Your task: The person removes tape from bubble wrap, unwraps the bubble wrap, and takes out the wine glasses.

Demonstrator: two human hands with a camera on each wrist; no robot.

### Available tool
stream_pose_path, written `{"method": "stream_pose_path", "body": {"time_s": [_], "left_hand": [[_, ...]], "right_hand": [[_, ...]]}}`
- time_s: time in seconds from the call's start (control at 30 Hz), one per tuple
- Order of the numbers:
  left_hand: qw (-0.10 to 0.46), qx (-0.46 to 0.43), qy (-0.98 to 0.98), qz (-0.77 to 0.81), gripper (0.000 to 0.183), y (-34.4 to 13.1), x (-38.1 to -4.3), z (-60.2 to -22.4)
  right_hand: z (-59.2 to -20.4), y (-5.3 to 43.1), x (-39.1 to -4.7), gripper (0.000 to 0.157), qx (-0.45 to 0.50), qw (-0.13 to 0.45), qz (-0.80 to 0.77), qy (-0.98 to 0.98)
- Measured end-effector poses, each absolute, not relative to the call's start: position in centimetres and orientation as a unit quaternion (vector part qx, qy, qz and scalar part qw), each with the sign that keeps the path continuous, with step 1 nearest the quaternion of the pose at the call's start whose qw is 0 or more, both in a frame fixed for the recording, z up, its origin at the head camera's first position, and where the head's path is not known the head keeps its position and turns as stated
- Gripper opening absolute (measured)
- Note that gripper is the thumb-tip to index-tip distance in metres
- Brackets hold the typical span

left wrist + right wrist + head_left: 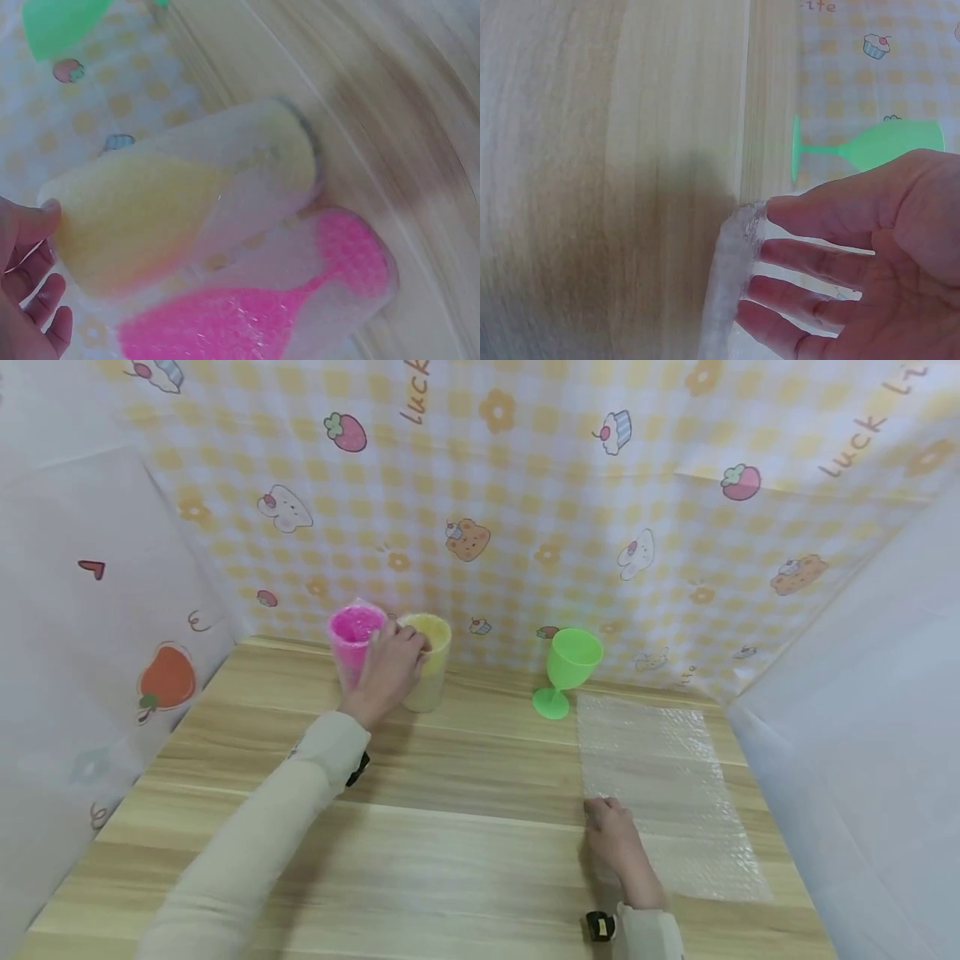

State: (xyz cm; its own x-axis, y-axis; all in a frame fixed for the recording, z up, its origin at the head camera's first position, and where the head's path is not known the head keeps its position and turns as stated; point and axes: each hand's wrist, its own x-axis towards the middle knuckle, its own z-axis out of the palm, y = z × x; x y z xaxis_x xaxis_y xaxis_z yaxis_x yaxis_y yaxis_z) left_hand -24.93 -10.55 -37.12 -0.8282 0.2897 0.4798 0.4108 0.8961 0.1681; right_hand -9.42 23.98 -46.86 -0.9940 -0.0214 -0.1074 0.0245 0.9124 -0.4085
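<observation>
A yellow goblet (142, 217) stands upright, wrapped in bubble wrap, near the back of the table. At its rim, my left hand (392, 664) pinches it with thumb and fingers. Close beside it on the left is a pink goblet (352, 631), also wrapped; my forearm and hand partly cover it. My right hand (617, 839) grips the left edge of a flat sheet of bubble wrap (667, 777), its fingertips on the edge and the edge slightly raised in the right wrist view. A bare green goblet (573, 660) stands upright just behind and left of that sheet.
The wooden table (450, 860) runs back to a yellow checked cloth (510, 485) with printed pictures. White cloth walls (67, 635) close off the left and right sides. A black wrist strap (600, 927) shows at the right sleeve.
</observation>
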Motion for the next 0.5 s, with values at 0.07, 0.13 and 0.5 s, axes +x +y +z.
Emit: {"method": "stream_pose_path", "body": {"time_s": [0.07,0.13,0.5], "left_hand": [[0.210,-0.196,-0.949,-0.131,0.014,-10.4,-24.3,-36.8],[0.198,-0.206,-0.949,-0.134,0.014,-10.3,-23.5,-36.5],[0.165,-0.237,-0.937,-0.197,0.015,-8.7,-19.8,-35.3]], "right_hand": [[-46.9,23.9,-9.5,0.038,-0.002,0.053,-0.206,0.977],[-46.8,23.9,-9.6,0.037,-0.001,0.057,-0.203,0.978],[-44.7,18.2,-10.6,0.043,-0.030,0.008,-0.352,0.936]]}}
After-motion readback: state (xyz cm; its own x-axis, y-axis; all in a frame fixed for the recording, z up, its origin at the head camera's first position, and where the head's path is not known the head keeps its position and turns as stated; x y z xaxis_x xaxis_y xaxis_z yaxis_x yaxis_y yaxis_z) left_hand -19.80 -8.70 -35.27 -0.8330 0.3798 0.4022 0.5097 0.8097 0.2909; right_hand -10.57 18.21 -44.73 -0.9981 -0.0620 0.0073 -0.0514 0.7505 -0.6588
